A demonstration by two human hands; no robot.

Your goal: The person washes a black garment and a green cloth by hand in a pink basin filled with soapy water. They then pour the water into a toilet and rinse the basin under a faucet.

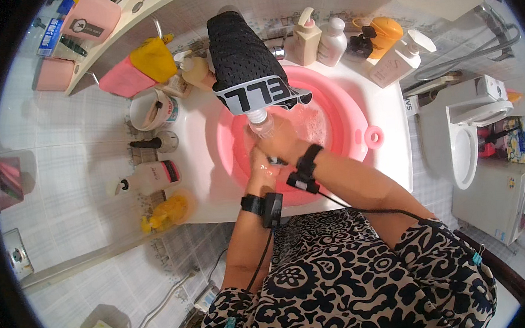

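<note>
My right hand (284, 140) and my left hand (263, 163) meet over a round pink basin (229, 157), right under a clear spout (260, 123) with a white collar. My right hand crosses above the left one, and the fingers of both are blurred or hidden. White suds glisten on my left hand. Foamy water (314, 122) lies in the basin. A black mesh garment (241, 54) with a pale lettered elastic band hangs just above the spout and hides what is beneath it. Both wrists wear black straps with small boxes and cables.
The basin sits in a white sink (388, 150). Pump bottles (306, 38) line its back edge. A white tub (151, 109), a lying bottle (149, 176) and a yellow mesh puff (169, 213) stand left. Pink and yellow cloths (139, 69) hang at back left. A toilet (465, 151) is right.
</note>
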